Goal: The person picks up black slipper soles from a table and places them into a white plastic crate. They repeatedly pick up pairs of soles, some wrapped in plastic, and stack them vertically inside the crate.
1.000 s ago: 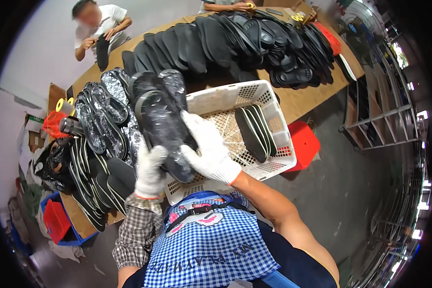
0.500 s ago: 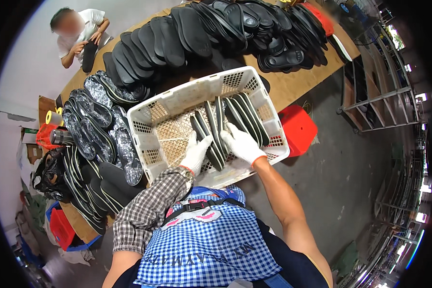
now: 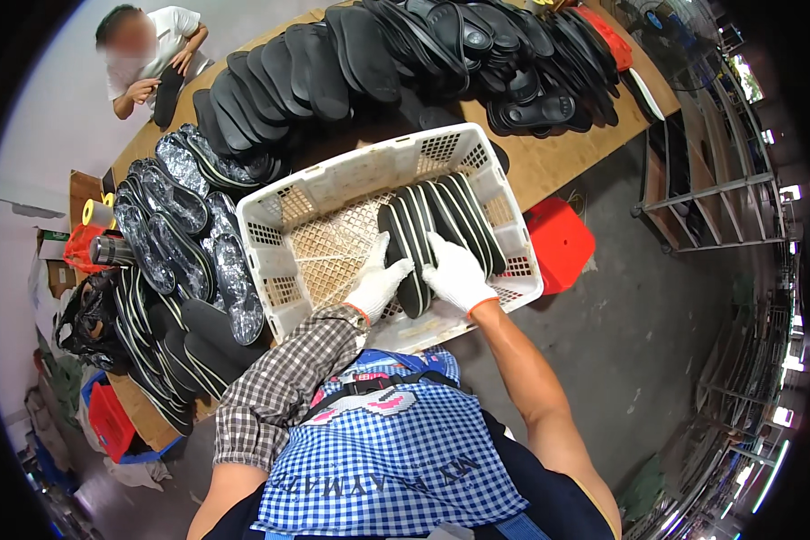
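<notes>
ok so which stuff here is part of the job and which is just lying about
Seems part of the job:
- soles, touched by the left hand and right hand
- basket holding them

Probably just about:
- flask
- red stool
- rack

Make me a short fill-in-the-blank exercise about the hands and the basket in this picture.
1. The left hand and right hand wear white ____.
2. The basket they reach into is ____ in colour.
3. The black soles inside it are gathered toward its ____ end, as pictured.
4. A checked sleeve covers the ____ forearm.

Missing words: gloves; white; right; left.
</notes>
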### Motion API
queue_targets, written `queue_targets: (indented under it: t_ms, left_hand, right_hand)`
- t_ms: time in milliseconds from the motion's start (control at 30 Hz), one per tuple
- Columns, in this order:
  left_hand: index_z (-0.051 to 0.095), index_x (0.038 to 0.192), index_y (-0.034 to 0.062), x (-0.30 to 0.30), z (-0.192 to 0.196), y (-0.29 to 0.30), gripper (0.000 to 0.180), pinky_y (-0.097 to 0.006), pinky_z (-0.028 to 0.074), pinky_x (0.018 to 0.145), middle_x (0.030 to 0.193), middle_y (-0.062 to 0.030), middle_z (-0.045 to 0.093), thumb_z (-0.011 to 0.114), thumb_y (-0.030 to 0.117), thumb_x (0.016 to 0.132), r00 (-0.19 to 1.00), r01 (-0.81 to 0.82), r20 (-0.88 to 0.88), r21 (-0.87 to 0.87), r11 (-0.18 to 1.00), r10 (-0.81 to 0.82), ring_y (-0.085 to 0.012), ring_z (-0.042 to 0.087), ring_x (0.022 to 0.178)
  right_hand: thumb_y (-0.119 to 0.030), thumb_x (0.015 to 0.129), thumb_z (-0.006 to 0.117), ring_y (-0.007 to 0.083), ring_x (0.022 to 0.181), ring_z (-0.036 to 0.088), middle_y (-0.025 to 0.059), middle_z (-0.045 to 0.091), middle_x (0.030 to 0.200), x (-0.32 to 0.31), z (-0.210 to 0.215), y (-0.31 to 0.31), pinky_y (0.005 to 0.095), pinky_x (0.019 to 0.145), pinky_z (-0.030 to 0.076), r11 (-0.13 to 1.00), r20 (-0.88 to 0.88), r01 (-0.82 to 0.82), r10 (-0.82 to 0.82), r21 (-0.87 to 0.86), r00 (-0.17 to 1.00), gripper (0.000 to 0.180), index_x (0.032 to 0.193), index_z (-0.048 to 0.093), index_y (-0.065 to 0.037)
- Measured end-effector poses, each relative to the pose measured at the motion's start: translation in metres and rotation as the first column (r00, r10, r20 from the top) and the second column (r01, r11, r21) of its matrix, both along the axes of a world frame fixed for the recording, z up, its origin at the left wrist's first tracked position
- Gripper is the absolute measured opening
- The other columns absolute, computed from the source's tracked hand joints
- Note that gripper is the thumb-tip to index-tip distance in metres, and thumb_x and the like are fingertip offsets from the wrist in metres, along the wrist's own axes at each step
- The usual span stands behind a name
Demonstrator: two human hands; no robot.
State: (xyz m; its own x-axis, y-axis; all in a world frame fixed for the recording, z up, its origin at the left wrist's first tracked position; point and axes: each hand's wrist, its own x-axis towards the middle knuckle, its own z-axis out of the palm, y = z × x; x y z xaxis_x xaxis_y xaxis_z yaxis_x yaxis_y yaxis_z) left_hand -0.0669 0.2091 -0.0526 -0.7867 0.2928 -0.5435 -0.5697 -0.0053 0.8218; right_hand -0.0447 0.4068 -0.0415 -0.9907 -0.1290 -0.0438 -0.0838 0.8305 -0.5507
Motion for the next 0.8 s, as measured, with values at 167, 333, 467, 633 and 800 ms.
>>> queue_targets:
  t_ms: [167,333,467,633,800]
  left_hand:
    - [0.026,0.173,0.0033,-0.005,-0.002,0.004,0.085,-0.040,0.043,0.122,0.173,-0.0206,0.038,0.071,0.013,0.101,0.997,0.055,-0.054,0.013,0.998,-0.054,-0.0273,0.045,0.152]
    - [0.026,0.173,0.0023,-0.008,0.004,-0.001,0.082,-0.043,0.044,0.121,0.171,-0.0200,0.042,0.068,0.025,0.106,0.993,0.044,0.101,0.158,0.986,-0.061,-0.0331,0.045,0.153]
    - [0.043,0.164,-0.0016,-0.007,-0.008,-0.009,0.070,-0.039,0.045,0.120,0.163,-0.0195,0.054,0.067,0.030,0.107,0.995,0.031,-0.099,0.090,0.995,-0.022,-0.0306,0.055,0.146]
    - [0.073,0.134,-0.0020,-0.005,0.047,-0.057,0.042,-0.035,0.053,0.111,0.134,-0.0163,0.074,0.075,0.024,0.101,0.954,-0.003,-0.299,-0.074,0.997,-0.019,-0.0240,0.069,0.123]
    - [0.074,0.128,0.0022,0.022,0.106,-0.157,0.038,-0.037,0.056,0.104,0.128,-0.0158,0.074,0.079,0.020,0.095,0.719,-0.554,-0.647,-0.315,0.771,0.252,-0.0248,0.072,0.114]
  right_hand:
    - [-0.027,0.093,0.070,0.0401,0.099,0.069,0.0220,0.070,0.109,0.003,0.050,-0.003,0.0534,0.086,0.057,0.953,0.059,0.065,-0.086,0.295,0.995,0.046,0.134,0.067,-0.007]
    - [-0.029,0.090,0.076,0.0410,0.118,0.059,0.0215,0.064,0.132,0.013,0.059,-0.024,0.0521,0.094,0.052,0.954,-0.197,-0.055,0.116,0.293,0.974,0.044,0.129,0.071,-0.011]
    - [-0.025,0.083,0.082,0.0458,0.131,0.053,0.0222,0.056,0.151,0.016,0.048,-0.031,0.0594,0.101,0.049,0.902,-0.067,-0.119,0.160,0.415,0.985,0.056,0.137,0.071,-0.018]
    - [-0.022,0.078,0.087,0.0440,0.134,0.052,0.0209,0.052,0.158,0.011,0.041,-0.032,0.0572,0.100,0.048,0.884,-0.015,-0.156,0.181,0.441,0.983,0.060,0.136,0.073,-0.018]
    - [-0.020,0.078,0.086,0.0434,0.134,0.052,0.0196,0.052,0.158,0.012,0.039,-0.030,0.0567,0.098,0.048,0.904,-0.025,-0.131,0.154,0.408,0.988,0.057,0.134,0.074,-0.020]
